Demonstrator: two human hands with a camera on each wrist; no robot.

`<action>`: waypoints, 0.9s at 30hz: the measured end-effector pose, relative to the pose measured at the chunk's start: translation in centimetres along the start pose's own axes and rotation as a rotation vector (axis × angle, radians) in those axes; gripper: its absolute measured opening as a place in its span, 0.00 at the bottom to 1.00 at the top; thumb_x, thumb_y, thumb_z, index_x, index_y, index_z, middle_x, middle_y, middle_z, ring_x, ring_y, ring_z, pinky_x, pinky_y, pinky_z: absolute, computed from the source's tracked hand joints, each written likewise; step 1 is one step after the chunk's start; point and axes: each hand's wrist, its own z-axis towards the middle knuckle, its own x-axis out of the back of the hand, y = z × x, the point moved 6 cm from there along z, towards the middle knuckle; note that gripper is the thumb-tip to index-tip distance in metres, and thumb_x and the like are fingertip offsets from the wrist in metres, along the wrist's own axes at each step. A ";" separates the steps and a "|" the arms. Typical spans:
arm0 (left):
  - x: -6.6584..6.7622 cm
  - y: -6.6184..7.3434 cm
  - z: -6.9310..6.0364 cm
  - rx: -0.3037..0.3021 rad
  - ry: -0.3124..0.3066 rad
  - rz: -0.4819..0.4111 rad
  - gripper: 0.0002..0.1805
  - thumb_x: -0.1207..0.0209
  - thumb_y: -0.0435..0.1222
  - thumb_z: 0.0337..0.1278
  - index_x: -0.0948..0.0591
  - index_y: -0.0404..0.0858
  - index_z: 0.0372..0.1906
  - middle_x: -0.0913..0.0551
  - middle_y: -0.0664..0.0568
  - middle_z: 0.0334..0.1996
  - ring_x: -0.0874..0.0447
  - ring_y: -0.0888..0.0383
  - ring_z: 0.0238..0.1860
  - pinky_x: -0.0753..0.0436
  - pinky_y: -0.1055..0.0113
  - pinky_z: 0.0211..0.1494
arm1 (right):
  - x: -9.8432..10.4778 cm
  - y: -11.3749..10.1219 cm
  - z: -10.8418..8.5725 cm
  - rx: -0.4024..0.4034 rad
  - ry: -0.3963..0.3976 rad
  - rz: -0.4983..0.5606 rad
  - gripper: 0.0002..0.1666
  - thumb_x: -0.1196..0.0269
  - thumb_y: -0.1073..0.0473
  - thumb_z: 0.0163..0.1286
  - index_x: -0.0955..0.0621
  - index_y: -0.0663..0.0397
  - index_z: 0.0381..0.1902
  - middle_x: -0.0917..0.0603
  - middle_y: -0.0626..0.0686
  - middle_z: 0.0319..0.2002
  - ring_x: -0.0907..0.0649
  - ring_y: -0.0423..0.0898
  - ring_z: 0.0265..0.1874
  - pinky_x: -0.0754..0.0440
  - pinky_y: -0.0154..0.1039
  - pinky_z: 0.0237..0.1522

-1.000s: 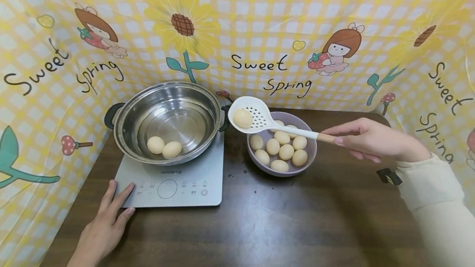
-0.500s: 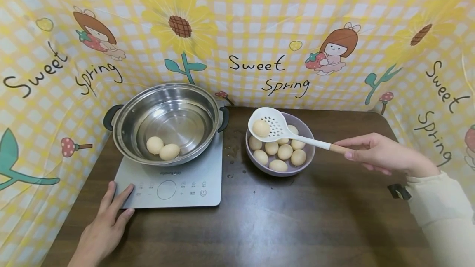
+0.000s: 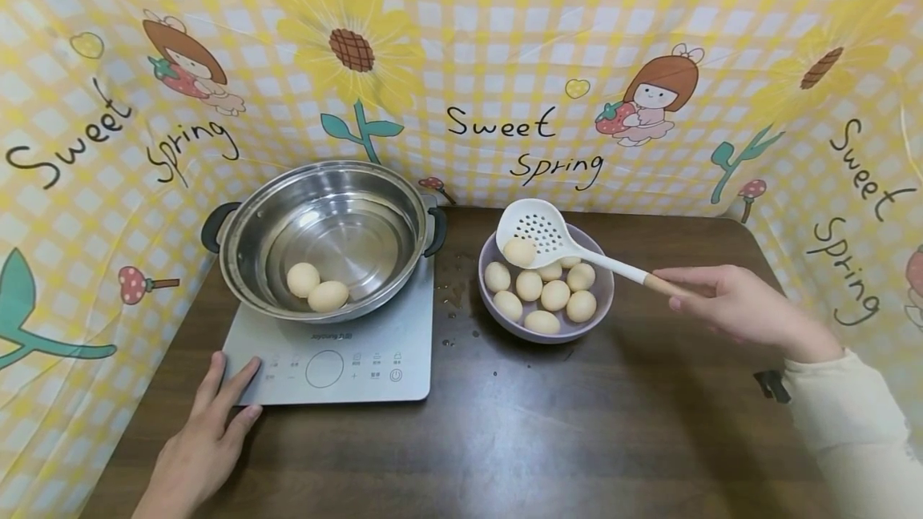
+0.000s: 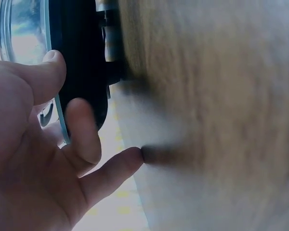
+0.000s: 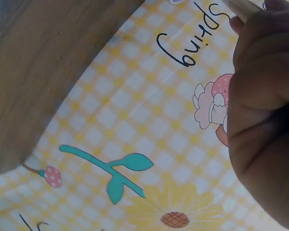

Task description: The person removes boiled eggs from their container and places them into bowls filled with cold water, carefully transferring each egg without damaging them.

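In the head view my right hand grips the wooden handle end of a white slotted spoon. Its bowl is tilted above the back of a purple bowl, and one egg lies at its lower front edge. Several more eggs fill the purple bowl; the spoon hides part of some. My left hand rests with spread fingers on the near left corner of the induction cooker. A steel pot on the cooker holds water and two eggs.
Black handles stick out from both sides of the pot. Water drops dot the brown table between cooker and bowl. A checked cloth with printed figures encloses the back and sides.
My right hand has drawn the slotted spoon rightward from beside the pot to over the purple bowl. The spoon has tipped, and the egg now sits lower at its edge. My left hand stays put.
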 end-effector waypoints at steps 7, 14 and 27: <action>-0.1 0.0 -0.1 0.000 -0.005 0.002 0.35 0.58 0.51 0.81 0.53 0.49 0.83 0.76 0.41 0.79 0.33 0.15 0.57 0.26 0.34 0.34 | 0.5 -1.0 -0.1 0.164 0.194 -0.338 0.26 0.33 0.54 0.72 0.20 0.55 0.66 0.13 0.48 0.36 0.30 0.39 0.18 0.31 0.38 0.23; 0.0 0.1 0.1 -0.008 0.004 0.006 0.34 0.57 0.50 0.81 0.52 0.49 0.83 0.76 0.41 0.79 0.32 0.16 0.57 0.26 0.33 0.35 | 0.9 -1.3 -0.5 0.199 0.257 -0.362 0.26 0.32 0.55 0.71 0.20 0.53 0.65 0.15 0.48 0.34 0.33 0.37 0.15 0.33 0.37 0.20; -0.1 0.0 0.2 0.007 -0.011 0.012 0.34 0.57 0.49 0.81 0.52 0.48 0.83 0.76 0.41 0.79 0.35 0.16 0.59 0.29 0.28 0.41 | 0.9 -1.6 -1.1 0.107 0.173 -0.175 0.27 0.35 0.51 0.74 0.22 0.48 0.69 0.18 0.49 0.29 0.31 0.40 0.18 0.32 0.39 0.19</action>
